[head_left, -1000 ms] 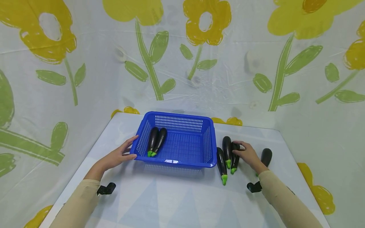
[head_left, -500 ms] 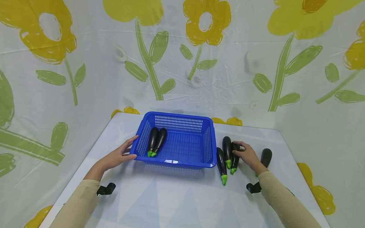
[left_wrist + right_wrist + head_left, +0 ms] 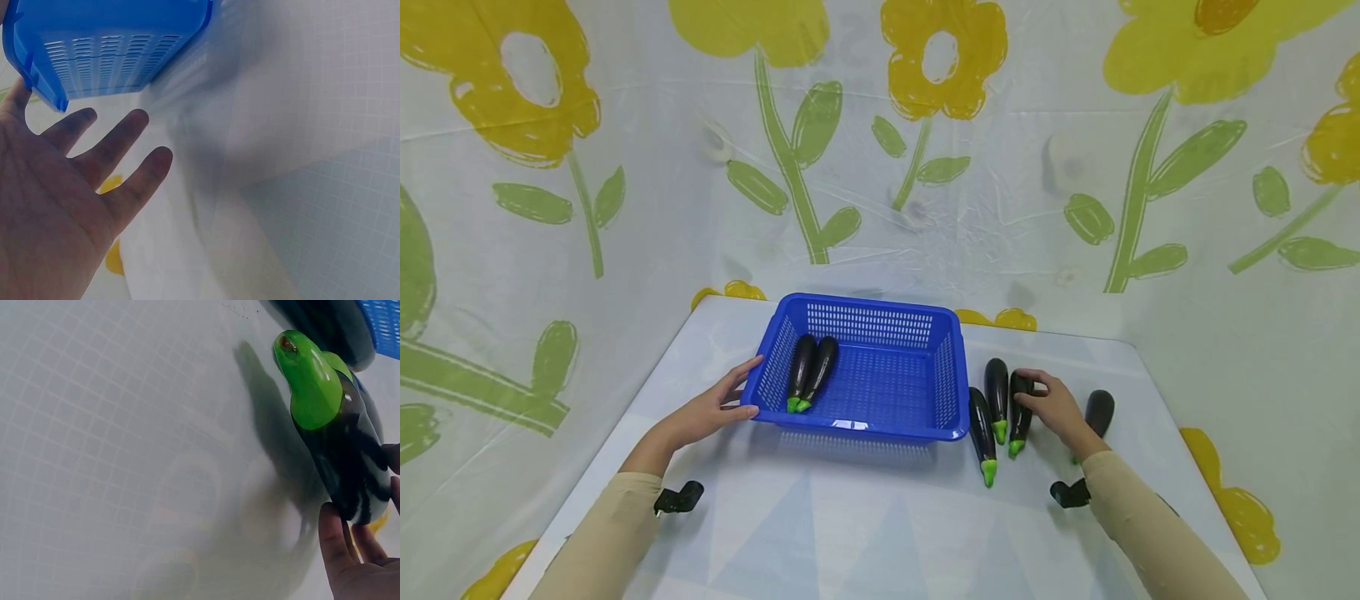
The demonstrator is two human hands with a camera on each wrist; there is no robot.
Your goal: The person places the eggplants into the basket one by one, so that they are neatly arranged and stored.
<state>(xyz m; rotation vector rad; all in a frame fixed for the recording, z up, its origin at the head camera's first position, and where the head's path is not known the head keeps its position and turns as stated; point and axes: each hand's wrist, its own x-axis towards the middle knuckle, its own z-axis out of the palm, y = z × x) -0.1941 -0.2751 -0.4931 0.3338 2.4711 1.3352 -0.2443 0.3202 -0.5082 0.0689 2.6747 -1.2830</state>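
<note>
The held eggplant [image 3: 1022,423] is on the right of the basket, outermost of a group of three, its green cap toward us. Our right hand [image 3: 1058,410] holds its dark rounded end between thumb and fingers; whether it has left the table at all, we cannot tell. We judge the step in hand to be the pick-up of one more eggplant for the basket, with the grip made and the carry not yet done.

Just beside it lies the middle eggplant [image 3: 996,390], and beyond that the near eggplant [image 3: 981,429], close against the basket's right side. The next move probably calls for a lift above these two and the blue basket's [image 3: 891,432] raised rim, since a low sideways pull could knock them.

Inside, a pair of eggplants [image 3: 802,367] lies along the left, leaving the floor's middle and right bare for setting down. Our left hand [image 3: 707,412] is spread wide at the left rim, touching it without gripping round it.

Farther right, a lone eggplant [image 3: 1101,411] sits partly behind our right forearm. The table [image 3: 865,533] runs bare in front of the basket, while its back edge is near the flowered sheet [image 3: 985,250], so we have more room toward us.
</note>
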